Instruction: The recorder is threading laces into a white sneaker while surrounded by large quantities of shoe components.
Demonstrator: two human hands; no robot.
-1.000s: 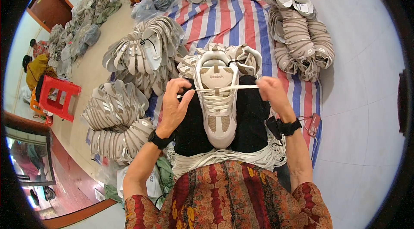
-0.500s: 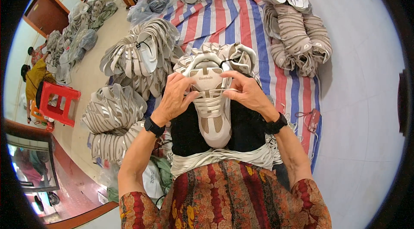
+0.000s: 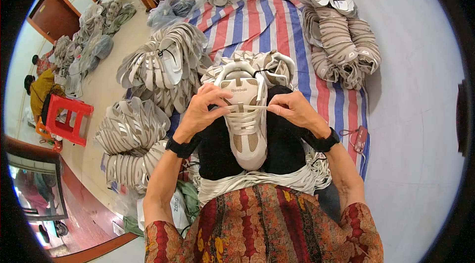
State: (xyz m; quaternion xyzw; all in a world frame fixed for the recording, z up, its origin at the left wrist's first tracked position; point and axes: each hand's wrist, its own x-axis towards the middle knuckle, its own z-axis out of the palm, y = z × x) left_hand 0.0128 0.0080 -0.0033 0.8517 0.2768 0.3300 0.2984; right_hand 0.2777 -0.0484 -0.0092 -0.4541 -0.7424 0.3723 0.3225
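Observation:
A beige and tan shoe upper (image 3: 246, 136) lies over my black-covered lap with its toe toward me. Flat pale laces cross its front in several rows. One shoelace (image 3: 250, 108) stretches straight across the tongue between my hands. My right hand (image 3: 297, 110) pinches it at the right edge, thumb against fingers. At the left edge, my left hand (image 3: 204, 108) has its thumb at the lace and its fingers bent over the upper's side; the exact grip there is partly hidden. More shoe uppers (image 3: 277, 67) tied with a black cord lie just beyond.
A bunch of loose pale laces (image 3: 257, 178) lies across my lap. Stacked uppers stand left (image 3: 131, 124) and far right (image 3: 341, 35) around the striped sheet (image 3: 252, 20). A red stool (image 3: 69, 119) stands at the left, near a person in yellow (image 3: 42, 89).
My right hand has moved outward to the right and slightly down, and the lace is now drawn straight across the tongue. My left hand has stayed by the upper's left edge.

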